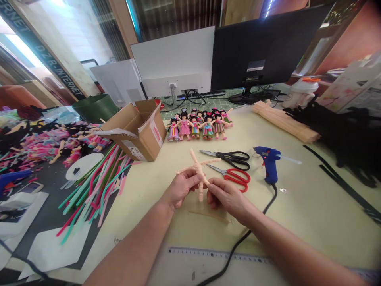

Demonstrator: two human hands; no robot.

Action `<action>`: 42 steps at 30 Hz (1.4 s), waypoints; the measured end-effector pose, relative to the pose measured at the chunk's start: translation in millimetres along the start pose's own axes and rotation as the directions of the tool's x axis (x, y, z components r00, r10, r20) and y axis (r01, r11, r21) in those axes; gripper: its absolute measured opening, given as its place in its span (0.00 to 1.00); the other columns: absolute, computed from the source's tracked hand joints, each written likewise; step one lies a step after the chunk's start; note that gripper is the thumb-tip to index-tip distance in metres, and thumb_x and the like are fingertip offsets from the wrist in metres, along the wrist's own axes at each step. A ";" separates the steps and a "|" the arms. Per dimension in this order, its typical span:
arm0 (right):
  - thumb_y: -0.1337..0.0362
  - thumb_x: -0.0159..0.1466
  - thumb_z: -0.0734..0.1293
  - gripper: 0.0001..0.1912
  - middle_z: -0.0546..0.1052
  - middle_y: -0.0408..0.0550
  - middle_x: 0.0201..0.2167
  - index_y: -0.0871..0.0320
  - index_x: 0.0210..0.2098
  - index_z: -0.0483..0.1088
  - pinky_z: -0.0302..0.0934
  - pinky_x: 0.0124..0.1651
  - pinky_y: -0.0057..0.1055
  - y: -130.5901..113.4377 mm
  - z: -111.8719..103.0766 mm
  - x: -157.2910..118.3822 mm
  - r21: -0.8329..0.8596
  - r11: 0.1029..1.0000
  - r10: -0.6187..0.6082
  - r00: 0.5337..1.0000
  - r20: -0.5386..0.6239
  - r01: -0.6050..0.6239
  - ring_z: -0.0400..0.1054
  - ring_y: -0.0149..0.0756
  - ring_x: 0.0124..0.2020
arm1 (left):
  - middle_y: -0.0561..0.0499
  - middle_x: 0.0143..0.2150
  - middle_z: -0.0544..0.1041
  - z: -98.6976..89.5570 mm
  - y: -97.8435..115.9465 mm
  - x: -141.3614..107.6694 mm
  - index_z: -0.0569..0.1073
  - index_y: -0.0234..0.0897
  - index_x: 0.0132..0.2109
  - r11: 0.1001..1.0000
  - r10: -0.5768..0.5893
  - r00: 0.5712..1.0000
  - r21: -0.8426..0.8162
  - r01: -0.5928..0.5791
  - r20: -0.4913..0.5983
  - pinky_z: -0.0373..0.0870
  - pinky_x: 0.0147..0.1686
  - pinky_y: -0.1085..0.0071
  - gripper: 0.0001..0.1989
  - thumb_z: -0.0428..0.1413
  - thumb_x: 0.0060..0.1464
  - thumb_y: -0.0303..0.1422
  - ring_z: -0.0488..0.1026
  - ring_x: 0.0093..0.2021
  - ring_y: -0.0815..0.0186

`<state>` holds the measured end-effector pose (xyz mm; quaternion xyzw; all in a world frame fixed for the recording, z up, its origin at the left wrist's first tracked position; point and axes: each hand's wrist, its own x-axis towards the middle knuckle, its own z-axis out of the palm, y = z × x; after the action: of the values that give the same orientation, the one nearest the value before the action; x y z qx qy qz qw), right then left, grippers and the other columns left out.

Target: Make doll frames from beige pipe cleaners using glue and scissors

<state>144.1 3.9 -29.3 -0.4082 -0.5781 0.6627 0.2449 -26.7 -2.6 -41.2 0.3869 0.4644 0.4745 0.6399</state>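
A peach pipe-cleaner doll body (197, 168), with arms and legs of twisted stems, is held up over the table between my hands. My left hand (182, 186) pinches its middle between thumb and fingers. At the lower right, my right hand (224, 194) closes thumb and fingertips on one of its legs. Just beyond lie scissors with black handles (235, 159) and scissors with red handles (238, 178). A blue glue gun (269, 163) stands to the right of them, a clear glue stick jutting from its back. Under my hands lies a loose peach stem (208, 216).
Finished dolls (196, 124) stand grouped behind an open cardboard box (143, 135). Coloured pipe cleaners (95, 186) spread at left. Peach stems (285, 121) and black stems (333, 135) lie at right. The glue gun's cable (238, 246) crosses a ruler (211, 254) in front.
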 end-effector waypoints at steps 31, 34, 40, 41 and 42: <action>0.50 0.61 0.63 0.19 0.68 0.40 0.16 0.58 0.23 0.63 0.56 0.22 0.23 -3.0 0.7 1.5 -0.080 0.996 0.047 0.998 -0.031 -0.049 0.61 0.26 0.18 | 0.52 0.28 0.71 1.5 -0.6 -2.2 0.71 0.33 0.32 0.948 0.147 0.986 0.295 -0.120 -0.072 0.63 0.33 0.71 0.11 0.58 0.51 0.38 0.67 0.31 0.68; 0.51 0.60 0.63 0.18 0.68 0.40 0.16 0.58 0.23 0.64 0.56 0.22 0.24 -4.1 0.5 0.2 -0.043 0.997 0.063 0.998 -0.027 -0.064 0.61 0.26 0.18 | 0.53 0.28 0.70 2.5 0.9 -2.9 0.71 0.33 0.31 0.947 0.153 0.983 0.298 -0.117 -0.100 0.63 0.32 0.72 0.11 0.59 0.50 0.39 0.66 0.30 0.69; 0.47 0.61 0.61 0.21 0.71 0.44 0.24 0.59 0.28 0.69 0.61 0.29 0.28 -0.4 -6.8 1.1 0.031 0.999 0.044 0.999 0.013 -0.044 0.65 0.30 0.24 | 0.52 0.27 0.71 3.2 4.5 -3.6 0.72 0.33 0.31 0.974 0.126 0.988 0.200 -0.106 -0.086 0.63 0.32 0.72 0.11 0.59 0.50 0.37 0.67 0.30 0.68; 0.48 0.61 0.62 0.20 0.71 0.44 0.24 0.59 0.28 0.69 0.61 0.30 0.28 0.7 -8.0 1.8 0.041 0.998 0.044 0.999 0.002 -0.044 0.64 0.30 0.25 | 0.52 0.27 0.71 3.0 4.6 -3.4 0.72 0.33 0.30 0.976 0.127 0.987 0.191 -0.108 -0.094 0.62 0.32 0.72 0.11 0.59 0.49 0.37 0.67 0.30 0.69; 0.49 0.60 0.63 0.19 0.70 0.43 0.25 0.59 0.28 0.70 0.60 0.30 0.28 1.7 -8.9 2.4 0.058 0.997 0.048 0.999 -0.005 -0.048 0.64 0.29 0.25 | 0.52 0.27 0.71 2.7 4.4 -3.1 0.72 0.32 0.30 0.977 0.131 0.986 0.185 -0.110 -0.106 0.62 0.31 0.73 0.10 0.59 0.49 0.37 0.66 0.29 0.69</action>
<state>150.4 10.5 -31.5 -0.4172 -0.5479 0.6834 0.2424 -25.6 -4.7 -35.7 0.4416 0.5174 0.4909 0.5443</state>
